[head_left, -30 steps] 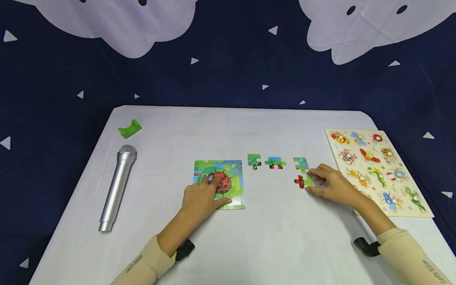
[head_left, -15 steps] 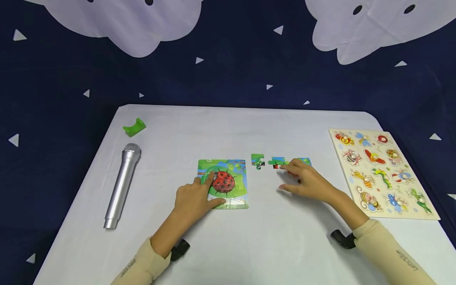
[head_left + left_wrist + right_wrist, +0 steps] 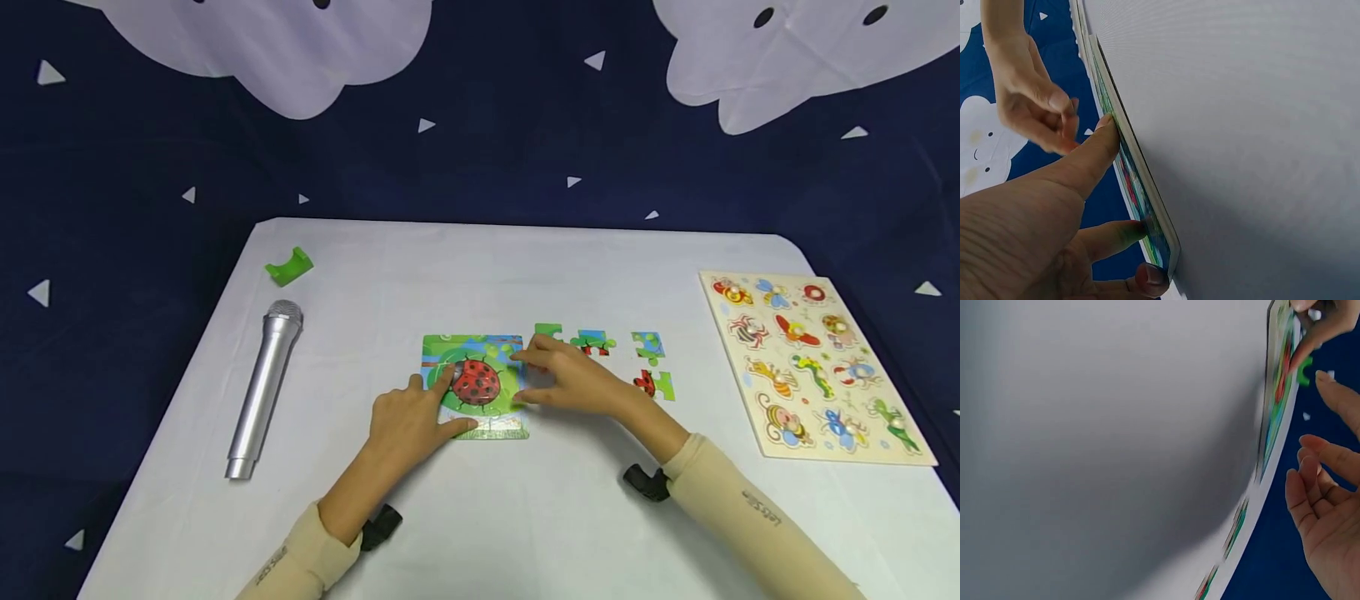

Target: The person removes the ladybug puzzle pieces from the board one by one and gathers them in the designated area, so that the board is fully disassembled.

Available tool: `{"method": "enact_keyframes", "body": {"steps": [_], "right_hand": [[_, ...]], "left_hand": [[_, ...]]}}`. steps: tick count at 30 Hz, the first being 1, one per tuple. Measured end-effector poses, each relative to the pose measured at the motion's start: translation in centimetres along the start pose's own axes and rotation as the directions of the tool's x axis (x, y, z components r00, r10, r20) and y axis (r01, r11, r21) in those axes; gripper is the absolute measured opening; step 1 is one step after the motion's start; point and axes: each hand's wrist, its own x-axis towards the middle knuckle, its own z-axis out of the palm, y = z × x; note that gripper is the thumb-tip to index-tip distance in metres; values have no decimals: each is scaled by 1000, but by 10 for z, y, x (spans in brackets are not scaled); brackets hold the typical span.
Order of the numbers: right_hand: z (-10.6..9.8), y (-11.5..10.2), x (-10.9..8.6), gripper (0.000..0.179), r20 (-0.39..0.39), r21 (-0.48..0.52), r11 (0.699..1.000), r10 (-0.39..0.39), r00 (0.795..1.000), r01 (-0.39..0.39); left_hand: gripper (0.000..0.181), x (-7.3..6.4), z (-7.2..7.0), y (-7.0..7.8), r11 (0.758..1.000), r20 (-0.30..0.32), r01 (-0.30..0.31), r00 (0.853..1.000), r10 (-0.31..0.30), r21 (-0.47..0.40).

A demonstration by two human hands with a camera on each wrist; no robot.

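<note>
A square ladybug jigsaw puzzle lies on the white table. My left hand rests on its left part, the thumb near the lower edge and the index finger by the ladybug's head. In the left wrist view the thumb and fingertips touch the puzzle's face. My right hand hovers at the puzzle's right edge, thumb and fingers apart; the right wrist view shows nothing between them. Beside it are loose jigsaw pieces: a green one partly hidden by the hand, a green-and-red one, a blue-green one and a red-and-green one.
A silver microphone lies on the left, with a green curved piece beyond its head. At the right edge lies a wooden insect peg puzzle board. A dark blue cloth with clouds hangs behind the table.
My right hand has swept left from the red-and-green loose piece, past the others, to the ladybug puzzle's right edge. My left hand stays on the puzzle. The head view has shifted slightly.
</note>
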Motion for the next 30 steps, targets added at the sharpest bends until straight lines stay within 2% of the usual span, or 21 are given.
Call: {"method": "enact_keyframes", "body": {"steps": [4,7,15,26,30], "right_hand": [[9,-11,18,53,37,-32,999,-22,999,23],[14,-17,29,55,77,-60,998,-3,997,8],[23,-22,42,60,117,-92,995,41,992,-30],[27,-21,47,56,94,16,999,35,995,-37],[31,-21,49,51,75,34,999,18,997,-21]], "left_hand": [[88,0,0,-1,1000,7,-1,1000,1,1],[87,0,-1,-1,1000,16,-1,1000,1,6],[86,0,-2,0,1000,22,-4,1000,3,28],[85,-1,-1,2,999,4,-11,1000,11,53],[85,-1,-1,1,999,16,-3,1000,2,49]]}}
